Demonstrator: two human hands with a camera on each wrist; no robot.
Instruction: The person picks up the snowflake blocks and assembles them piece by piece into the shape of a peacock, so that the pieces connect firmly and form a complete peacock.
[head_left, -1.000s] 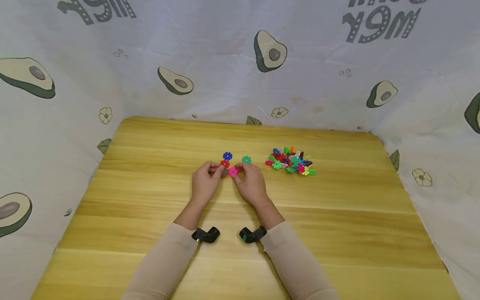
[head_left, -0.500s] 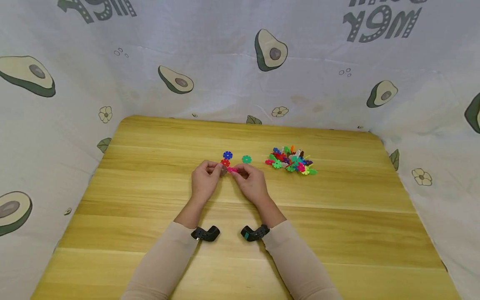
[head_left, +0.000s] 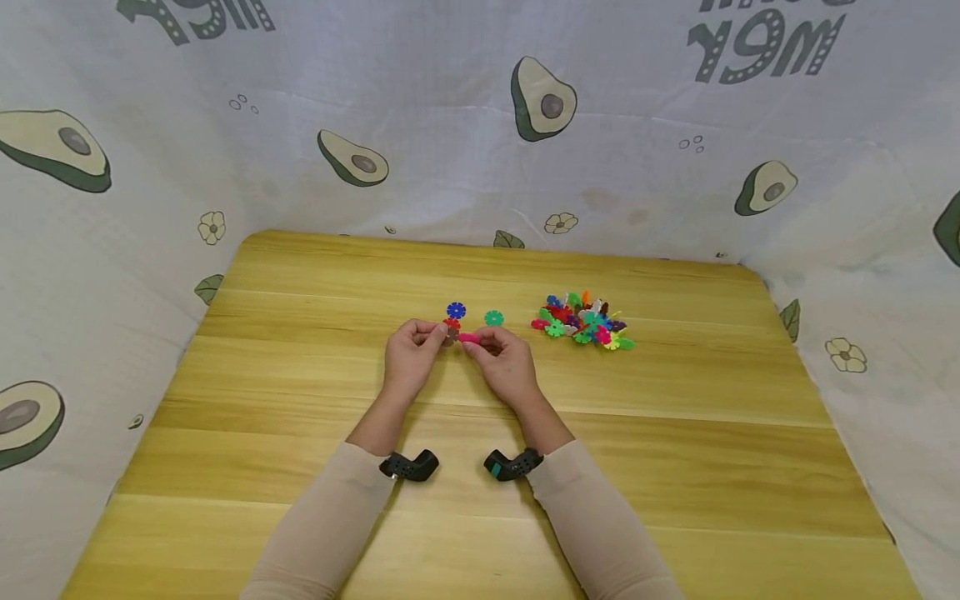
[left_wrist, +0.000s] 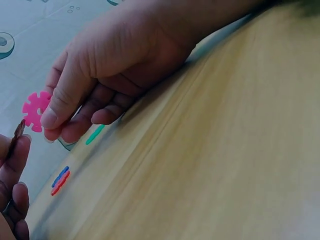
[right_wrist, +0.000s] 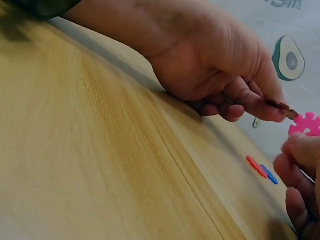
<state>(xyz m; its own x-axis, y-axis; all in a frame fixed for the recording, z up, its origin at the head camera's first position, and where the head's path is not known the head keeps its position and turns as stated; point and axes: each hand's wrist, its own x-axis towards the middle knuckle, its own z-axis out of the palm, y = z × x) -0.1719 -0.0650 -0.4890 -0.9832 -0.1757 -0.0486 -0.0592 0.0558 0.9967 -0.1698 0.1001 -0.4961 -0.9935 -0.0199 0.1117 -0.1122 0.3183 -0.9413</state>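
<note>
My left hand [head_left: 408, 357] pinches a brown notched snowflake disc [right_wrist: 286, 110] between thumb and fingers. Opposite it, my right hand [head_left: 507, 367] pinches a pink notched snowflake disc [left_wrist: 33, 111] by its far side. In both wrist views the two discs meet at their rims, the brown one edge-on and the pink one face-on. The head view shows the pink disc edge-on. Just beyond the left fingertips lie a red disc [head_left: 452, 322] and a blue disc [head_left: 456, 310], flat and overlapping at the edge. A green disc [head_left: 493, 318] lies beyond the right fingers.
A loose heap of mixed-colour snowflake discs [head_left: 581, 323] lies on the wooden table [head_left: 675, 467] to the right of the hands. A white curtain [head_left: 450, 100] printed with avocados stands behind the table and along its sides.
The pink disc has turned in the right fingers from face-on to edge-on in the head view. The brown disc has tilted to show more of its face. The discs on the table have stayed put.
</note>
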